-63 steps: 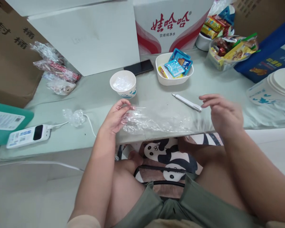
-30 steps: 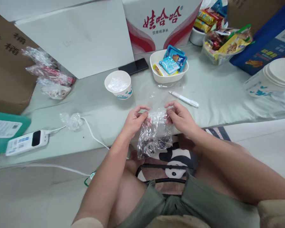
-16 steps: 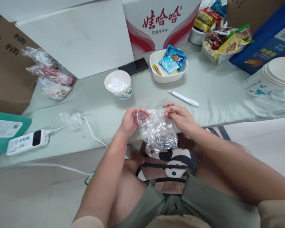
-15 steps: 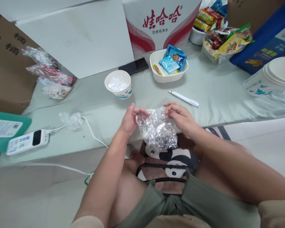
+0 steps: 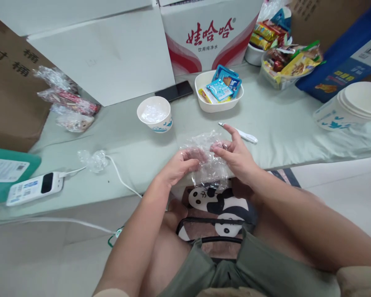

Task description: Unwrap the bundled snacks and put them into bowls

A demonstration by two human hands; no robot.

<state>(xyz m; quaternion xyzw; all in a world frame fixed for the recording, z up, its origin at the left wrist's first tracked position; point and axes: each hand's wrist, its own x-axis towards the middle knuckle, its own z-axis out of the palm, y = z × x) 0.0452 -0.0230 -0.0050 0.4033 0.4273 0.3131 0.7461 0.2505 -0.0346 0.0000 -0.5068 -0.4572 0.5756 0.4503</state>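
A crumpled clear plastic bag point(image 5: 208, 167) hangs between my two hands at the table's front edge. My left hand point(image 5: 184, 165) has its fingers curled into the film from the left. With thumb and fingers, my right hand point(image 5: 233, 154) pinches the film on the right, its index finger stretched out towards a white pen-shaped cutter point(image 5: 247, 137). Beyond the hands stands a paper cup point(image 5: 165, 125) with clear plastic film inside. Behind the cutter is a white bowl point(image 5: 214, 108) of small blue and yellow snack packets.
A black phone point(image 5: 176, 90) lies behind the cup, against white boxes point(image 5: 102, 57). Wrapped snacks point(image 5: 69, 101) and a white power bank point(image 5: 34, 189) with its cable are on the left. Stacked paper cups point(image 5: 330, 109) and a snack tub point(image 5: 273, 76) stand on the right.
My fingers have moved further into the bag and closer together, and the bag has shifted and changed shape. My right index finger now points forward.
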